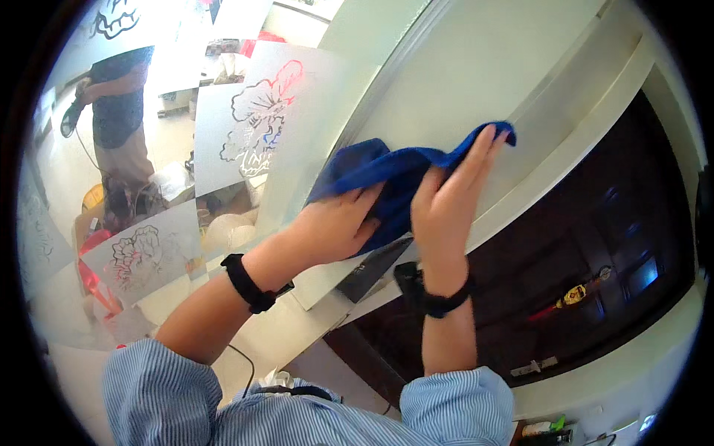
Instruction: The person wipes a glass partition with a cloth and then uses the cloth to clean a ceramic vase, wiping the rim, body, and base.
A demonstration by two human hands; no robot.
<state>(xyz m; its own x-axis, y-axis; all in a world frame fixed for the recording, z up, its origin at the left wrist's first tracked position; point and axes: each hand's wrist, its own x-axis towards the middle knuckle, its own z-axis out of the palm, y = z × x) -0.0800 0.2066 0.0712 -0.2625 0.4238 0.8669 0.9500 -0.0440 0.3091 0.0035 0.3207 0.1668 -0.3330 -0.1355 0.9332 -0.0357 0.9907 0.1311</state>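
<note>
A dark blue cloth (404,187) is spread in loose folds against a pale panel (463,83) in front of me. My left hand (337,226) holds its left part, with some fingers hidden beneath the fabric. Along the cloth's right end, my right hand (452,206) has its fingers stretched out, the tips at the cloth's upper corner near the panel's raised edge. Both hands are close together. Each wrist wears a black band.
Left of the panel stands a glossy glass surface (223,139) with frosted squares and flower drawings. A person (120,106) holding a corded object shows in it, whether through or reflected I cannot tell. A dark panelled door (558,267) with a yellow-and-red ornament (573,294) is at right.
</note>
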